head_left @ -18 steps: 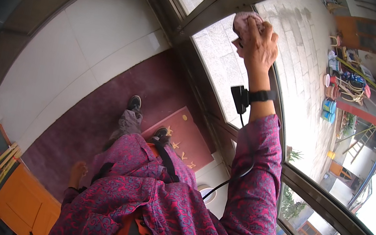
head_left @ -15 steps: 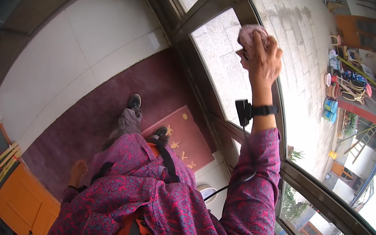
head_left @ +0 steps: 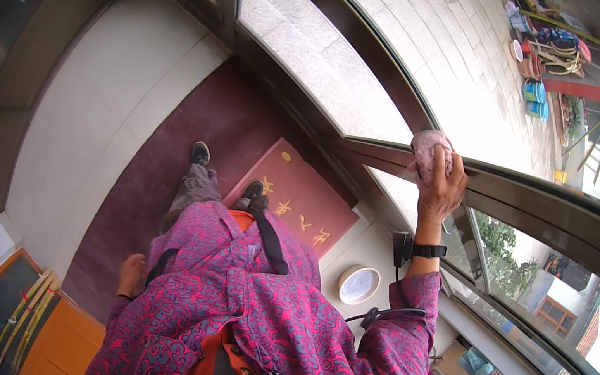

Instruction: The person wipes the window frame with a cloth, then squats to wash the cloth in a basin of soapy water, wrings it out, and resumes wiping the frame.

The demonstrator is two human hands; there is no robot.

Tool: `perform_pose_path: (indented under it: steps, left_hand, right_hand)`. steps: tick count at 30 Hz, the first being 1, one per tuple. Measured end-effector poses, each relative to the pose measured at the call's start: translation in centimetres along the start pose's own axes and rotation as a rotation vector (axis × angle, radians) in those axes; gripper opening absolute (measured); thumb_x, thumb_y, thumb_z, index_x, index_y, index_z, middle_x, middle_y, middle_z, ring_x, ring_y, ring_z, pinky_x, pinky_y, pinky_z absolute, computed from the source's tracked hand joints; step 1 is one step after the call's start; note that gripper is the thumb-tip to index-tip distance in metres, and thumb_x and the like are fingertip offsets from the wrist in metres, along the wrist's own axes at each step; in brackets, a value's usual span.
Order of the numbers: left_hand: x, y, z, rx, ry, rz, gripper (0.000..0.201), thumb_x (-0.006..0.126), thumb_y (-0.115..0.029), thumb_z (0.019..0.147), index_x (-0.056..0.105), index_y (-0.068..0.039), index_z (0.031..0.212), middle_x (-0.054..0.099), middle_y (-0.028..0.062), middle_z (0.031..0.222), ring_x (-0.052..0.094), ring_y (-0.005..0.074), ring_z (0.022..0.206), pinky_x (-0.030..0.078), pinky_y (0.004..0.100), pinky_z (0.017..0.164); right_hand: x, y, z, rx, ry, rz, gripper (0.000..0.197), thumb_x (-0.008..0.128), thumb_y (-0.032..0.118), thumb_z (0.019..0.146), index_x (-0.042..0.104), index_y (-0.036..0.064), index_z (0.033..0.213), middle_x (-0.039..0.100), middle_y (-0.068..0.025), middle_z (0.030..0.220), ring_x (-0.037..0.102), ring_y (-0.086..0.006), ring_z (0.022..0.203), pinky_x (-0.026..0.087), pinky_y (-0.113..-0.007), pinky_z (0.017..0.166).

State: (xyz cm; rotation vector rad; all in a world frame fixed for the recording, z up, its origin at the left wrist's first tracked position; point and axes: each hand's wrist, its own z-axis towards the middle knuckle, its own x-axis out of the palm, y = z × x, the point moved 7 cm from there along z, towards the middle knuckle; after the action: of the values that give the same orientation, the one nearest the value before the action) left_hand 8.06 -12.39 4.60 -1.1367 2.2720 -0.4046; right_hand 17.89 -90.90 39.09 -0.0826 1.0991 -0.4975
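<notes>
From my remote station I list: one pale pink cloth (head_left: 430, 150), bunched, held in the curled fingers of the right hand (head_left: 444, 187), located at the brown metal frame (head_left: 540, 210) of the glazing; one black wristband (head_left: 429, 250) below that hand. Item: one left hand (head_left: 132, 275), low beside the patterned jacket (head_left: 251, 297), the spread of its fingers more than I can tell. Item: one round pale basin (head_left: 359, 286) on tiled floor, near one red mat (head_left: 299, 205) with yellow lettering.
</notes>
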Motion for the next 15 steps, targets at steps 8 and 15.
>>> perform_pose_path:
  steps: [8,15]
  left_hand:
    - [1.4,1.2,-0.6,0.007,-0.041,-0.035,0.025,0.053,-0.005,0.092,0.07,-0.002,0.111,0.07,0.0041,0.097,0.064,0.0126,0.082,0.052,0.028,0.073]
    - [-0.2,6.9,0.6,0.121,-0.022,0.107,0.022,0.06,-0.008,0.096,0.067,-0.001,0.115,0.072,0.0051,0.102,0.066,0.015,0.094,0.051,0.0284,0.086]
  right_hand:
    - [2.8,2.8,1.6,0.034,-0.16,0.101,0.057,0.081,0.024,0.07,0.068,0.0232,0.125,0.059,-0.0088,0.124,0.061,-0.0298,0.096,0.051,-0.042,0.082]
    - [4.9,11.4,11.2,-0.038,-0.271,0.232,0.072,0.086,0.032,0.059,0.063,0.0299,0.128,0.057,-0.004,0.119,0.06,-0.0255,0.091,0.051,-0.04,0.075]
